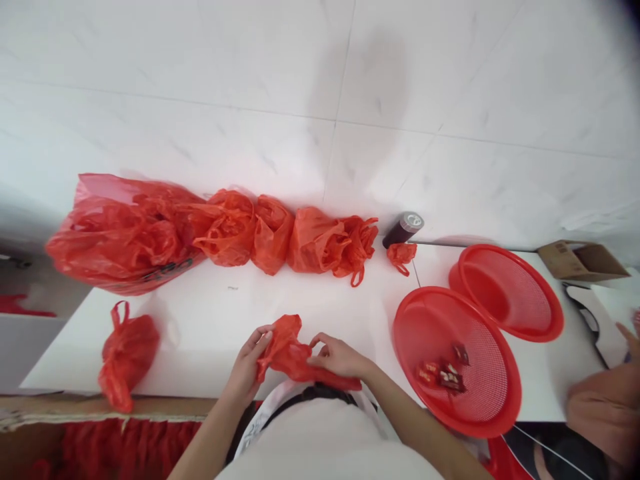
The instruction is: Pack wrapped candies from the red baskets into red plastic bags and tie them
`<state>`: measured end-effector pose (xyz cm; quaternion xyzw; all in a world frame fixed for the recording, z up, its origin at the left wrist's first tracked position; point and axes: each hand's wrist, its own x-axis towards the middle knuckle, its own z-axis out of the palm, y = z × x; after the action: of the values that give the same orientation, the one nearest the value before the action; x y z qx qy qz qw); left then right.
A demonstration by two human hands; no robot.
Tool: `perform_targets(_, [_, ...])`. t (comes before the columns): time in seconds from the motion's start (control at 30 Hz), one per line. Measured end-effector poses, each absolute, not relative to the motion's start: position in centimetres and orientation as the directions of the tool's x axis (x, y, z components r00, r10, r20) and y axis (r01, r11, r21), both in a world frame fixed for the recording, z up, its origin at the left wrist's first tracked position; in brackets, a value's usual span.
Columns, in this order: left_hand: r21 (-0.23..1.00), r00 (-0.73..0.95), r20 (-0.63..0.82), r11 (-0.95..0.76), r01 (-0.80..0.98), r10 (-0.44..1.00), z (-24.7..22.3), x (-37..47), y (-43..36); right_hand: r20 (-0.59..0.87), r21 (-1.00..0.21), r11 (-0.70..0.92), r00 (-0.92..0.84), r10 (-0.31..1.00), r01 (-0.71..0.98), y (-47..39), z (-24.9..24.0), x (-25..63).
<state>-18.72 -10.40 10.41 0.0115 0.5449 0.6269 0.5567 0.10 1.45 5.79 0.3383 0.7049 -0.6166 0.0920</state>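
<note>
Close to my body, at the table's front edge, I hold a thin red plastic bag (286, 343) in both hands. My left hand (251, 359) pinches its left side. My right hand (336, 355) grips it on the right, fingers curled, and a strip of the bag trails below that hand. The bag looks flat and crumpled; what it contains, if anything, I cannot tell. To the right of my right hand stands a red plastic basket (406, 327) with several small wrapped sweets (445, 375) at its bottom.
Filled red bags (273, 237) line the wall, beside a large one (125, 233). A tied bag (131, 353) sits front left. A dark bottle (403, 229), small red bag (401, 253), second basket (500, 293) and cardboard box (580, 261) stand right. Another person's arm (600, 400) shows far right.
</note>
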Motion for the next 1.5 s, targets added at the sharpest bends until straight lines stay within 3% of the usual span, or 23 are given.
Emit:
perform_targets(0.03, [0.698,-0.385,-0.594,0.213,-0.684,0.706,10.2,-18.8,-10.6,-0.527,-0.820,0.018,-0.768,0.365,0.572,1.2,5.9,-0.1])
perform_targets(0.1, [0.724,-0.422,-0.597,0.232,-0.649,0.682,9.4,-19.2,-11.2,-0.450,-0.838,0.051,-0.740,0.500,0.543,1.1,5.9,-0.4])
perform_targets(0.2, [0.803,-0.570,-0.591,0.348,-0.483,0.571,7.5,-20.9,-12.7,-0.300,-0.847,0.035,-0.530,0.793,0.531,2.3,6.1,-0.2])
perform_targets(0.27, [0.818,-0.648,-0.567,0.437,-0.374,0.508,6.3,-22.5,-13.8,-0.247,-0.848,0.009,-0.411,0.877,0.529,3.4,6.4,0.3])
perform_targets(0.37, [0.850,-0.735,-0.475,0.468,-0.241,0.484,6.1,-23.7,-14.6,-0.205,-0.866,0.012,-0.376,0.904,0.500,4.2,7.1,0.5])
perform_targets(0.47, [0.883,-0.772,-0.109,0.417,0.213,0.626,7.2,-22.0,-13.5,-0.196,-0.918,-0.018,-0.416,0.888,0.396,3.6,8.0,-0.4])
perform_targets(0.53, [0.748,-0.601,0.125,0.323,0.580,0.790,7.5,-19.7,-12.2,-0.222,-0.949,-0.083,-0.460,0.860,0.303,2.6,8.7,-1.3])
perform_targets(0.57, [0.660,-0.495,0.166,0.277,0.698,0.853,7.3,-18.6,-11.5,-0.242,-0.957,-0.124,-0.486,0.840,0.262,2.2,9.1,-1.8])
perform_targets(0.63, [0.565,-0.382,0.101,0.263,0.782,0.918,6.1,-17.0,-10.1,-0.290,-0.957,-0.220,-0.548,0.785,0.192,1.6,10.0,-2.2])
perform_targets(0.73, [0.568,-0.399,-0.104,0.384,0.728,0.911,3.7,-17.6,-8.9,-0.350,-0.932,-0.327,-0.635,0.689,0.158,2.2,10.9,-1.2])
perform_targets(0.8, [0.593,-0.420,-0.185,0.441,0.673,0.889,2.8,-19.6,-8.5,-0.364,-0.930,-0.298,-0.630,0.686,0.213,3.6,11.0,0.6])
perform_targets(0.9, [0.637,-0.400,-0.204,0.431,0.639,0.894,3.3,-22.3,-8.3,-0.297,-0.898,-0.109,-0.405,0.865,0.427,6.5,10.2,5.0])
perform_targets(0.97, [0.676,-0.350,-0.207,0.393,0.623,0.913,4.6,-23.0,-8.2,-0.211,-0.803,-0.046,-0.212,0.954,0.594,8.0,9.4,8.7])
perform_targets(1.03, [0.749,-0.300,-0.219,0.357,0.558,0.928,6.2,-22.4,-8.1,-0.211,-0.680,-0.071,-0.101,0.972,0.730,8.4,8.5,12.3])
perform_targets(1.13, [0.868,-0.269,-0.239,0.329,0.373,0.933,8.2,-20.3,-8.0,-0.347,-0.543,-0.157,-0.051,0.936,0.825,6.6,6.8,16.1])
perform_targets(1.27, [0.920,-0.201,-0.237,0.286,0.270,0.951,10.1,-17.4,-7.7,-0.424,-0.540,-0.202,-0.057,0.904,0.817,3.5,4.2,16.3])
perform_targets(1.5, [0.934,-0.118,-0.188,0.215,0.284,0.975,13.1,-15.9,-7.1,-0.258,-0.685,-0.176,-0.009,0.966,0.707,8.0,3.1,13.8])
